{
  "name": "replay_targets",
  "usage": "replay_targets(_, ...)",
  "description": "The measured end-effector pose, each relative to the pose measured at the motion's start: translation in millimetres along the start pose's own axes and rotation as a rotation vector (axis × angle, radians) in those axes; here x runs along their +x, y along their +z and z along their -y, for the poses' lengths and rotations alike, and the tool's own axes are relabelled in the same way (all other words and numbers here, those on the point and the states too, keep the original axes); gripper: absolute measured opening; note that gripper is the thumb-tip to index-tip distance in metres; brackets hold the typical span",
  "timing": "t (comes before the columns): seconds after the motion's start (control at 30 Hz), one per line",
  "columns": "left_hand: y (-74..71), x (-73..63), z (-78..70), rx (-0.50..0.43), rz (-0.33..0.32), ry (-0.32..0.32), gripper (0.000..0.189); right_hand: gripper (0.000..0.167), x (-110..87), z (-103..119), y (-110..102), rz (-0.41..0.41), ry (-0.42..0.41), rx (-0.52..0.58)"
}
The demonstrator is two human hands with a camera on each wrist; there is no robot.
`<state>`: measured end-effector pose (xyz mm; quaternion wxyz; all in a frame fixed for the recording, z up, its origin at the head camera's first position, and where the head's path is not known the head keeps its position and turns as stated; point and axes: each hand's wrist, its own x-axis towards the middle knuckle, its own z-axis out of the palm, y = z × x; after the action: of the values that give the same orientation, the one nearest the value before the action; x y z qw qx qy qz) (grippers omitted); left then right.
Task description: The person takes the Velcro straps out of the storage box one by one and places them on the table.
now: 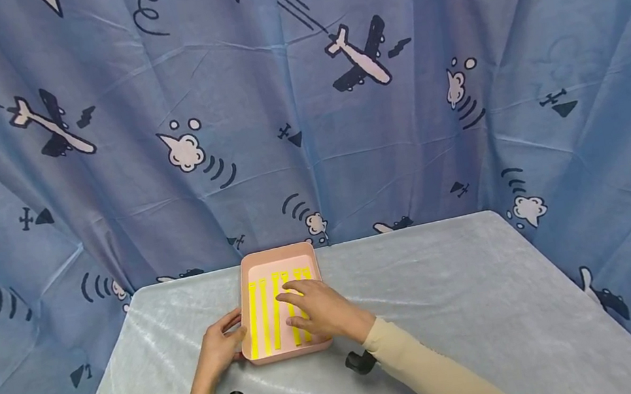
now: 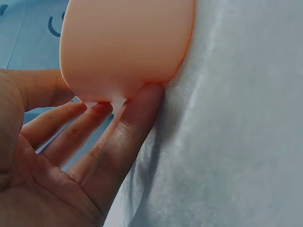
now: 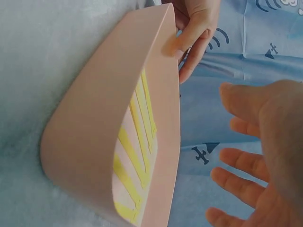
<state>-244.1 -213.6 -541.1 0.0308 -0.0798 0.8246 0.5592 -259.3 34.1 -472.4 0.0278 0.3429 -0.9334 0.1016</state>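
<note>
A pink rectangular tray [image 1: 278,256] with raised walls lies on the cloth-covered table. Several flat yellow strips [image 1: 266,318] are laid lengthwise side by side in it, each with a small wider end at the far side. My left hand [image 1: 218,350] grips the tray's left wall; in the right wrist view its thumb [image 3: 182,43] reaches over the rim to the inside. Over the right half of the tray hovers my right hand [image 1: 324,309], fingers spread and slightly bent, holding nothing. It covers part of the strips on that side.
A pale grey-blue plush cloth covers the table [image 1: 449,300]. Behind it and on both sides hangs a blue curtain [image 1: 250,97] printed with planes and clouds. Black camera mounts [image 1: 360,362] sit at both wrists.
</note>
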Motion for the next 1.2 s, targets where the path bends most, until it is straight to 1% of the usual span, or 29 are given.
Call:
replay_targets(0.07,-0.6,0.3,1.2,-0.002,0.003,-0.001,0.051,0.05,1.2,1.2,0.6,-0.008,-0.02,-0.009)
replay_targets(0.2,-2.5,-0.4,0.7,-0.016,0.011,0.005,0.051,0.05,5.3,2.7,-0.5,-0.039,-0.088,-0.031)
replay_targets(0.3,-3.8,-1.0,-0.4,-0.029,0.017,0.004,0.051,0.049,9.6,5.2,-3.6,-0.04,-0.126,-0.053)
replay_targets(0.47,-4.6,-0.5,-0.2,-0.03,0.02,0.0,0.051,0.05,19.5,9.7,-5.5,-0.008,-0.153,-0.087)
replay_targets(0.67,-3.8,-1.1,0.2,-0.034,0.022,0.005,0.05,0.051,30.8,10.5,-1.3,0.025,-0.2,-0.122)
replay_targets(0.77,-3.4,-1.9,0.9,-0.035,0.027,0.009,0.051,0.05,35.8,10.4,0.6,0.024,-0.21,-0.125)
replay_targets(0.87,-3.4,-1.8,1.4,-0.043,0.031,0.014,0.05,0.047,40.9,10.8,0.1,0.006,-0.224,-0.129)
replay_targets(1.0,-3.6,-1.1,0.5,-0.049,0.032,0.023,0.05,0.043,48.2,12.3,-3.3,-0.01,-0.27,-0.159)
replay_targets(1.1,-3.4,-0.8,-0.1,-0.055,0.035,0.026,0.049,0.04,53.0,14.4,-5.7,0.001,-0.293,-0.172)
replay_targets(1.2,-3.4,-0.7,-0.1,-0.052,0.043,0.023,0.049,0.038,58.5,17.0,-6.4,0.027,-0.294,-0.173)
